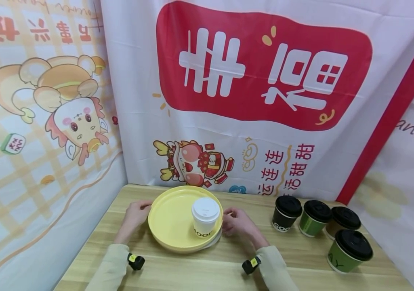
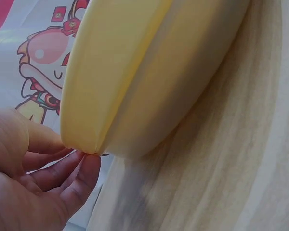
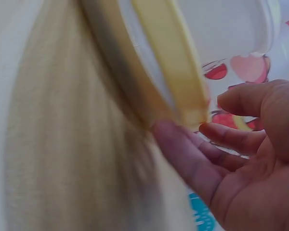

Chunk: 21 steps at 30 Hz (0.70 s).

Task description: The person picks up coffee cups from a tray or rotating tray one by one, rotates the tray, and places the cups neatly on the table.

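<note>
A round yellow tray (image 1: pixel 170 226) with a raised rim lies in front of me. On its right side stands a white paper cup (image 1: pixel 205 218) with a white lid and dark lettering. My left hand (image 1: pixel 136 213) pinches the tray's left rim; in the left wrist view its thumb is at the upper edge and fingertips (image 2: pixel 89 163) are under the lower one. At the right rim is my right hand (image 1: pixel 236 222), fingers curled in against it. The right wrist view shows one fingertip (image 3: pixel 164 129) at the tray's underside and the thumb beside the upper edge.
On the wooden table (image 1: pixel 192 275), several black-lidded cups stand to the right: a black cup (image 1: pixel 284 214), a green cup (image 1: pixel 313 218), a brown cup (image 1: pixel 342 222) and a nearer green cup (image 1: pixel 348 251). A printed cloth (image 1: pixel 265 72) hangs behind the table.
</note>
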Available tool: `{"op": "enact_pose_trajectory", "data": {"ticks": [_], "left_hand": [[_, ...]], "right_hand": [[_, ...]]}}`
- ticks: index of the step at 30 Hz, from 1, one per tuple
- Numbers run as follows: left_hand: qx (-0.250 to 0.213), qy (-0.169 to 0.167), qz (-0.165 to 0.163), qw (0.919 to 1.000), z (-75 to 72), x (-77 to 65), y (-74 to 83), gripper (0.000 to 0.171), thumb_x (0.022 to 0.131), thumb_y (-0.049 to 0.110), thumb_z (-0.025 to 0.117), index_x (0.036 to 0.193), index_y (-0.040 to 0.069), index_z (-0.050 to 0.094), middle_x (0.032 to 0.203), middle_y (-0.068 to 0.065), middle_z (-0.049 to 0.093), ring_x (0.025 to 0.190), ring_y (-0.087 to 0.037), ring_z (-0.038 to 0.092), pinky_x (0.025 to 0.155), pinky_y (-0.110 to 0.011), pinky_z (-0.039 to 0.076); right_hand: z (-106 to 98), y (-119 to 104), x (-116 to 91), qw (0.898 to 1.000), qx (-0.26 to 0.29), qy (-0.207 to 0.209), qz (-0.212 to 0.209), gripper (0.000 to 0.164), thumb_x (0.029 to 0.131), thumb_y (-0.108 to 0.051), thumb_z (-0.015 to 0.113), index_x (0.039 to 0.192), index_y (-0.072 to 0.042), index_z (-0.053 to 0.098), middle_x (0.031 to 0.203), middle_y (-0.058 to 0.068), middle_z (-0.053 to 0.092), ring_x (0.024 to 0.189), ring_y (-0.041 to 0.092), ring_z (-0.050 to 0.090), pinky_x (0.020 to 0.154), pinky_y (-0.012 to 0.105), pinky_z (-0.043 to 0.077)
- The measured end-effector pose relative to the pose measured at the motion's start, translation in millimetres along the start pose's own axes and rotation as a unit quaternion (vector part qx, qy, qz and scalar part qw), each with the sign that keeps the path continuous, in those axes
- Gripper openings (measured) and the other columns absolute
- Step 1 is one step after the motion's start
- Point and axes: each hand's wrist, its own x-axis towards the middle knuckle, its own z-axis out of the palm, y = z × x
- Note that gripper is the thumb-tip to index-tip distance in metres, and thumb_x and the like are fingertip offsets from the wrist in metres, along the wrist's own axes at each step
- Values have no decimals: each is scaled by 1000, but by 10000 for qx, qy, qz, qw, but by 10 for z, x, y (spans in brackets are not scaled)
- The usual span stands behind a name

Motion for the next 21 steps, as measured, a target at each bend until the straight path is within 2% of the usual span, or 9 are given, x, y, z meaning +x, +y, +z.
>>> {"op": "enact_pose_trajectory", "data": {"ticks": [4,8,12,15,18,21], "left_hand": [[-85,-55,14,9999,-11,8,-8,29,91,16,54,116,3,64,110,-16,65,103,-30,59,84,-41,48],[-302,-160,-97,9994,-18,22,-15,30,91,15,54,117,2,62,111,-17,64,101,-28,59,78,-35,51],[-441,-288,-212,9984,2,51,-28,30,92,15,53,118,3,62,113,-16,64,100,-25,59,77,-31,51],[-575,-340,-262,9974,15,66,-37,30,92,15,53,118,3,62,112,-16,64,98,-24,60,76,-31,52],[-656,-353,-313,9967,12,59,-44,29,92,14,53,117,2,62,112,-16,64,97,-25,60,75,-31,53],[-523,-282,-292,9978,-8,39,-50,29,92,15,53,117,3,62,113,-16,64,101,-25,59,78,-32,52]], "right_hand": [[-54,-153,-89,9975,-567,269,-339,34,93,-29,53,115,-4,54,100,20,61,80,33,63,66,46,54],[-94,-330,-189,9941,-715,464,-676,39,92,-31,55,118,-3,54,105,22,60,81,30,63,63,41,56],[-95,-525,-314,9909,-804,649,-861,38,91,-34,57,118,-7,55,104,17,61,81,25,63,60,35,56],[-71,-675,-404,9876,-907,757,-1034,35,91,-33,57,117,-11,56,104,14,61,83,26,62,61,34,55],[-10,-820,-462,9790,-1258,851,-1357,31,90,-33,58,116,-15,57,103,10,62,86,23,61,63,32,55],[88,-976,-500,9621,-1881,924,-1745,31,89,-32,60,116,-17,58,103,2,63,90,18,60,69,30,53]]}}
